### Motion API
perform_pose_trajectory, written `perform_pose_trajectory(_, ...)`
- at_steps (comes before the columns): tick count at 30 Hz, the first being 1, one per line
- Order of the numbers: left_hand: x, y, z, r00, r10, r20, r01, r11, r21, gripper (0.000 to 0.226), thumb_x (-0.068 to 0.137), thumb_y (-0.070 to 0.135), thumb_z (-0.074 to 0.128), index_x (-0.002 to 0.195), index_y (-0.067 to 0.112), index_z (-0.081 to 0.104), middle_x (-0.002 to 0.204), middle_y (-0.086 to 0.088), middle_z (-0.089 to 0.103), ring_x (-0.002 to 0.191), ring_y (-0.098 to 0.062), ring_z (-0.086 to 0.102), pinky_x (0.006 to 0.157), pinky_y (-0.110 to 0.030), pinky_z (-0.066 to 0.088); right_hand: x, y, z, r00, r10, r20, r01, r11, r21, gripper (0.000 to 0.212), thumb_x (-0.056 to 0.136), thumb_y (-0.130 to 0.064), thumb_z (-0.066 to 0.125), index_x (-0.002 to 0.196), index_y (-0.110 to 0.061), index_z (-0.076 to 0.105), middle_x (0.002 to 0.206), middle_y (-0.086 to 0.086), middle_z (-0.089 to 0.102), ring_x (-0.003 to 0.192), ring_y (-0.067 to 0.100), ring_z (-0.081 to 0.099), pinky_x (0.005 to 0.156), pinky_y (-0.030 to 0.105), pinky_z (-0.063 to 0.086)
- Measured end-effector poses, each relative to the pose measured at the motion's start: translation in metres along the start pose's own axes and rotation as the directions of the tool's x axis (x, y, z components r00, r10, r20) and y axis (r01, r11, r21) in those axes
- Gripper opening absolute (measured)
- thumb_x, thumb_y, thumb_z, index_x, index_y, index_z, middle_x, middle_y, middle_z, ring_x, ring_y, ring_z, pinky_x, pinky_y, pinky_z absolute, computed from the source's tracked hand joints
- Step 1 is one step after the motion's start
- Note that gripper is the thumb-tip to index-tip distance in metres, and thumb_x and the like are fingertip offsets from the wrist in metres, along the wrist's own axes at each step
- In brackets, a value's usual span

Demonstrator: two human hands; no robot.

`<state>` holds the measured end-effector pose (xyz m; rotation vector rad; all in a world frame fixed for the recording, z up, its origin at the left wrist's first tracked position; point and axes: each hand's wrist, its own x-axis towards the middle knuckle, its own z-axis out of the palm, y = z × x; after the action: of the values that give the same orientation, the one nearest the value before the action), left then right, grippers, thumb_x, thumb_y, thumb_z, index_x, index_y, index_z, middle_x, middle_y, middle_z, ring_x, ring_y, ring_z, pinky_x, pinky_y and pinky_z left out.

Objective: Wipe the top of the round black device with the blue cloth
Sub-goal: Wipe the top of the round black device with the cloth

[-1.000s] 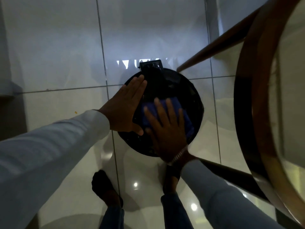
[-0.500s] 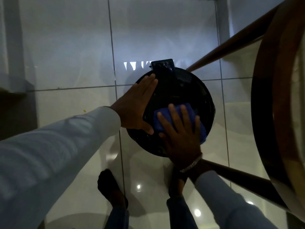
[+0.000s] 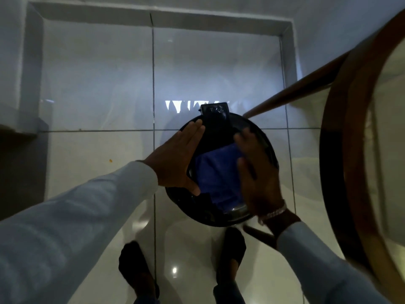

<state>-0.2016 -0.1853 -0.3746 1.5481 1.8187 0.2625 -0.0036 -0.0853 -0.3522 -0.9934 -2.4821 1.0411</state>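
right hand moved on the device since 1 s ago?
Yes. The right hand slid off the blue cloth toward the right rim of the round black device.

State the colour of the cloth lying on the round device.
Deep blue: the blue cloth on the round black device, seen in the head view.

Round black device (image 3: 221,137), glossy, flat on the pale tiled floor, a rectangular black part projecting at its far edge; blue cloth (image 3: 217,174) spread across its top centre
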Motion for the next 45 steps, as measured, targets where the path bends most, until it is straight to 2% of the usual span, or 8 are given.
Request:
perform_pose_trajectory(4, -0.015, 0.028, 0.007, 0.993, -0.076, -0.089, 0.066, 0.992, -0.110, 0.120, 0.065, 0.049, 0.067, 0.148, 0.011, -0.010, 0.160, -0.009, -0.016, 0.145, -0.020, -0.020, 0.123, -0.046, 0.001, 0.047, 0.015, -0.011, 0.960, 0.273, -0.058, -0.277, 0.959, -0.068, 0.046, 0.096, -0.015, 0.030, 0.140, -0.023, 0.038, 0.155, 0.002, 0.030, 0.147, 0.025, 0.015, 0.120, 0.046, 0.021)
perform_pose_trajectory(7, -0.017, 0.087, 0.021, 0.933, -0.084, -0.349, -0.015, 0.963, -0.271, 0.091, 0.073, 0.030, 0.051, 0.149, 0.008, 0.007, 0.161, -0.011, 0.002, 0.149, -0.024, -0.006, 0.123, -0.044, 0.003, 0.059, 0.030, 0.004, 0.962, 0.233, 0.140, -0.211, 0.965, -0.155, 0.045, 0.096, -0.017, 0.038, 0.141, -0.020, 0.039, 0.155, 0.012, 0.030, 0.146, 0.035, 0.019, 0.115, 0.061, 0.025)
perform_pose_trajectory(11, 0.012, 0.131, 0.060, 0.900, -0.248, -0.359, 0.195, 0.964, -0.179, 0.077, 0.090, 0.062, 0.020, 0.150, 0.016, 0.005, 0.162, -0.010, 0.007, 0.149, -0.027, -0.002, 0.120, -0.055, 0.002, 0.061, 0.049, 0.008, 0.966, 0.143, 0.213, -0.082, 0.959, -0.271, 0.056, 0.090, -0.041, 0.029, 0.142, -0.022, 0.035, 0.154, 0.019, 0.031, 0.141, 0.041, 0.028, 0.106, 0.067, 0.034)
perform_pose_trajectory(15, 0.019, 0.110, 0.085, 0.887, -0.237, -0.398, 0.260, 0.966, 0.005, 0.078, 0.088, 0.064, 0.032, 0.150, 0.021, 0.012, 0.161, -0.009, 0.015, 0.149, -0.027, 0.007, 0.119, -0.054, 0.001, 0.055, 0.066, 0.011, 0.983, 0.075, 0.168, -0.022, 0.954, -0.298, 0.050, 0.093, -0.041, 0.029, 0.142, -0.033, 0.024, 0.155, 0.014, 0.030, 0.140, 0.035, 0.033, 0.101, 0.061, 0.044)
perform_pose_trajectory(21, -0.009, 0.082, 0.084, 0.884, -0.212, -0.417, 0.276, 0.956, 0.099, 0.069, 0.088, 0.056, 0.041, 0.144, 0.018, 0.032, 0.151, -0.012, 0.039, 0.142, -0.033, 0.030, 0.113, -0.064, 0.018, 0.049, 0.059, 0.011, 0.986, 0.089, 0.138, -0.047, 0.958, -0.283, 0.050, 0.094, -0.043, 0.027, 0.143, -0.036, 0.021, 0.158, 0.007, 0.024, 0.146, 0.032, 0.020, 0.115, 0.057, 0.027)
perform_pose_trajectory(25, -0.002, 0.057, 0.059, 0.860, -0.260, -0.439, 0.329, 0.940, 0.087, 0.071, 0.087, 0.058, 0.039, 0.147, 0.023, 0.024, 0.157, -0.007, 0.027, 0.147, -0.033, 0.016, 0.111, -0.070, 0.013, 0.046, 0.057, 0.016, 0.993, 0.069, 0.093, -0.036, 0.947, -0.318, 0.048, 0.095, -0.039, 0.028, 0.143, -0.034, 0.023, 0.157, 0.007, 0.028, 0.145, 0.032, 0.021, 0.114, 0.055, 0.028)
perform_pose_trajectory(35, 0.014, 0.036, 0.049, 0.709, -0.433, -0.556, 0.415, 0.894, -0.168, 0.074, 0.084, 0.055, 0.048, 0.146, 0.020, 0.026, 0.152, -0.007, 0.035, 0.141, -0.028, 0.030, 0.112, -0.056, 0.027, 0.046, 0.057, 0.024, 0.998, 0.057, 0.030, -0.045, 0.948, -0.315, 0.047, 0.095, -0.037, 0.032, 0.142, -0.031, 0.028, 0.154, 0.007, 0.034, 0.143, 0.034, 0.028, 0.112, 0.053, 0.031)
perform_pose_trajectory(45, 0.010, 0.126, 0.120, 0.391, -0.755, -0.527, 0.640, 0.634, -0.434, 0.077, 0.083, 0.057, 0.047, 0.147, 0.018, 0.026, 0.157, -0.010, 0.024, 0.147, -0.030, 0.015, 0.115, -0.060, 0.016, 0.049, 0.065, 0.027, 0.998, 0.050, 0.037, -0.035, 0.945, -0.325, 0.050, 0.095, -0.043, 0.029, 0.143, -0.029, 0.027, 0.154, 0.013, 0.032, 0.143, 0.036, 0.027, 0.110, 0.061, 0.033)
